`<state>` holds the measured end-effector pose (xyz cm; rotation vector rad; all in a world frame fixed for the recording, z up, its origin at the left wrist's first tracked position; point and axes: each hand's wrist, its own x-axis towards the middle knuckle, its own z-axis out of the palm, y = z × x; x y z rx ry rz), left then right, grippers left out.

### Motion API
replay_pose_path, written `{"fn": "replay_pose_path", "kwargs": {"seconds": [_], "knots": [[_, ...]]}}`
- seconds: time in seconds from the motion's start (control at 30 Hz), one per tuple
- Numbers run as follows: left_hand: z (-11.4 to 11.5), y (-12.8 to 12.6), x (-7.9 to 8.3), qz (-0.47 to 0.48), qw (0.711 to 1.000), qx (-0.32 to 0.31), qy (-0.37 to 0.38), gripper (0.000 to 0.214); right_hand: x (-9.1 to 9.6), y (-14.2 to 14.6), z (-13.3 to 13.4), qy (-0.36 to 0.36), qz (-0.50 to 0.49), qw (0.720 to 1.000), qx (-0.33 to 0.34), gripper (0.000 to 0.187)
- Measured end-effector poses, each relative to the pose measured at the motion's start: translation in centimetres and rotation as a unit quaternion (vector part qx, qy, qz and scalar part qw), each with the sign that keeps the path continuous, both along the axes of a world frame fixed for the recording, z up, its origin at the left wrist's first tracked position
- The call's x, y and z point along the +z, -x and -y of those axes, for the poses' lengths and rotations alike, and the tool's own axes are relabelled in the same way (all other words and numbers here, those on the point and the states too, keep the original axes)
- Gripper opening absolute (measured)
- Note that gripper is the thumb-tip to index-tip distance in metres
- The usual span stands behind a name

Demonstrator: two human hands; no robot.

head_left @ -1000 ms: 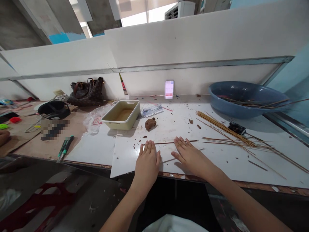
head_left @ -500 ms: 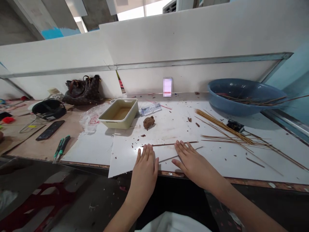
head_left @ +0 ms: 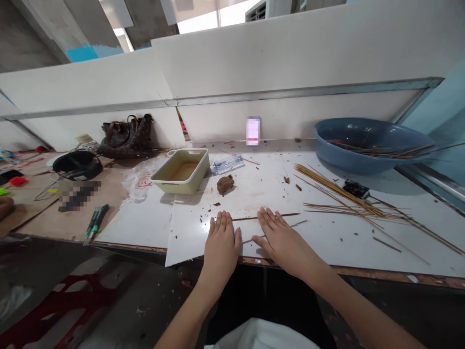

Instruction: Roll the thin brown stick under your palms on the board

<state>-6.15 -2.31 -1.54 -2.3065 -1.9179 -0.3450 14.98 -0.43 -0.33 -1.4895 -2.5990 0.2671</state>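
My left hand (head_left: 221,240) and my right hand (head_left: 281,232) lie flat, fingers stretched out, on a white board (head_left: 189,228) at the table's front edge. Under the fingertips of both hands runs a thin brown coated stick (head_left: 267,216), lying left to right. A second thin stick (head_left: 300,223) lies just right of my right hand. A lump of brown paste (head_left: 225,184) sits on the board beyond my hands.
A cream tray (head_left: 181,172) stands at the left of the paste. Several bare bamboo sticks (head_left: 345,198) fan out on the right, near a blue basin (head_left: 366,145). A handbag (head_left: 125,135), a black object (head_left: 77,166) and green pens (head_left: 95,221) lie at the left.
Both hands slid slightly forward and back over the brown stick, staying flat on it. The view shifted a little.
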Motion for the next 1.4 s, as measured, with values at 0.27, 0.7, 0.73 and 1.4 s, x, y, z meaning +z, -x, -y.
{"fn": "replay_pose_path", "kwargs": {"seconds": [0.27, 0.7, 0.73, 1.4], "knots": [[0.9, 0.6, -0.3, 0.082, 0.997, -0.009, 0.001, 0.065, -0.5, -0.5, 0.6, 0.006, -0.019, 1.0, 0.002, 0.088], [0.5, 1.6, 0.5, 0.052, 0.997, -0.04, 0.026, 0.09, -0.7, -0.3, 0.0, -0.002, -0.027, 1.0, 0.003, 0.087], [1.2, 1.6, 0.5, 0.046, 0.998, -0.04, 0.023, 0.089, -0.8, -0.4, 0.6, -0.004, -0.027, 1.0, 0.004, 0.087], [2.8, 0.5, 0.6, 0.029, 1.0, 0.006, -0.002, 0.056, -0.2, 1.5, 0.3, -0.014, -0.05, 0.997, 0.063, 0.079]]}}
